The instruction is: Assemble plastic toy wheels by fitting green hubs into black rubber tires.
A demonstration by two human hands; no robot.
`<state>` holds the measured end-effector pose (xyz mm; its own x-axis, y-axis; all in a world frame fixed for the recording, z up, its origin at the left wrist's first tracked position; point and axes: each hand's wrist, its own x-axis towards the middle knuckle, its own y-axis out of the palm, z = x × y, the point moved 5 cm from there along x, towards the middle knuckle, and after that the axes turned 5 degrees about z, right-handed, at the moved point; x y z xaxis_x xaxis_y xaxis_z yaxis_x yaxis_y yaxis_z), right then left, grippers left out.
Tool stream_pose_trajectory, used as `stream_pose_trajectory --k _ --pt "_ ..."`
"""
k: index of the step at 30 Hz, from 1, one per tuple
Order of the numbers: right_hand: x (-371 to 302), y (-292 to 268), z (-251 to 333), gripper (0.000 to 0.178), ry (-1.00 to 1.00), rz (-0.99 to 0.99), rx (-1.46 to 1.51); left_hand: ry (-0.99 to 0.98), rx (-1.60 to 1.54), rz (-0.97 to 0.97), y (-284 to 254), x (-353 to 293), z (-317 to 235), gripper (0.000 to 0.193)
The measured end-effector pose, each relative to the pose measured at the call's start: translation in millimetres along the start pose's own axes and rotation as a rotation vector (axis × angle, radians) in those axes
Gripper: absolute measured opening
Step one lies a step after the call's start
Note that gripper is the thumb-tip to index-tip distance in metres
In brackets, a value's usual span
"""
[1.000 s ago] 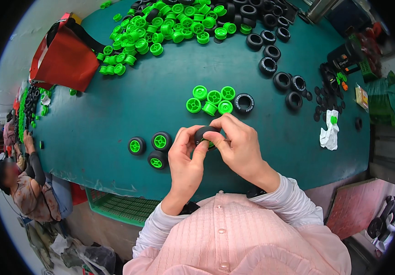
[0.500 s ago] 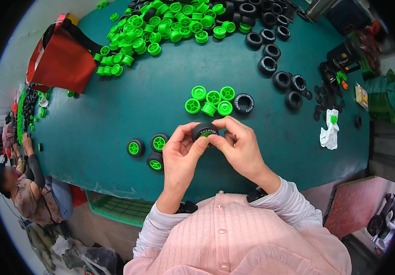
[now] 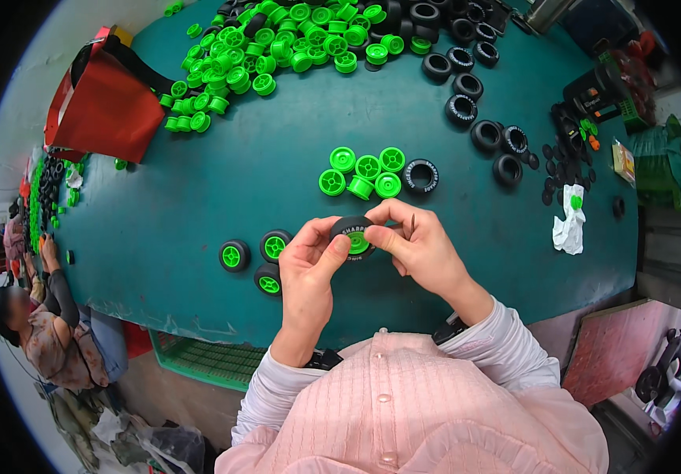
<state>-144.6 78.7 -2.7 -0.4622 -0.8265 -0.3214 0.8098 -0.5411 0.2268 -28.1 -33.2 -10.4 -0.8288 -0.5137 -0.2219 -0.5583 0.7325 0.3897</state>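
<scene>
Above the near part of the table, a small toy wheel, a black tyre around a green rim, is gripped by both hands. My left hand has its fingers behind the tyre and its thumb on the wheel's left front. My right hand holds the right side, its thumb pressed at the rim's edge. A thin dark tip sticks up by the right fingers; its kind is unclear. Left of my hands lie three wheels with tyres on, one of them a wheel. Beyond them sit several loose green rims beside a black tyre.
A large heap of green rims covers the far side of the green table, with loose black tyres to its right. A red bin stands far left. White crumpled paper lies right. Another person works at the left.
The wheel has tilted so more of its green face shows. My right thumb has shifted from the lower edge up along the rim, and the right hand has turned slightly.
</scene>
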Motion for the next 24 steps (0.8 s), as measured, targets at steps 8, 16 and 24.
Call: stream_pose_trajectory --k 8,16,24 --pt "-3 -2 5 0.013 -0.049 -0.03 -0.107 -0.04 -0.057 0.089 -3 3 1 0.026" --pt "2 -14 7 0.018 -0.315 -0.122 -0.432 -0.123 0.137 0.108 5 8 4 0.025" --pt "-11 -1 16 0.018 -0.341 -0.171 -0.505 -0.046 0.11 0.055 5 1 -2 0.026"
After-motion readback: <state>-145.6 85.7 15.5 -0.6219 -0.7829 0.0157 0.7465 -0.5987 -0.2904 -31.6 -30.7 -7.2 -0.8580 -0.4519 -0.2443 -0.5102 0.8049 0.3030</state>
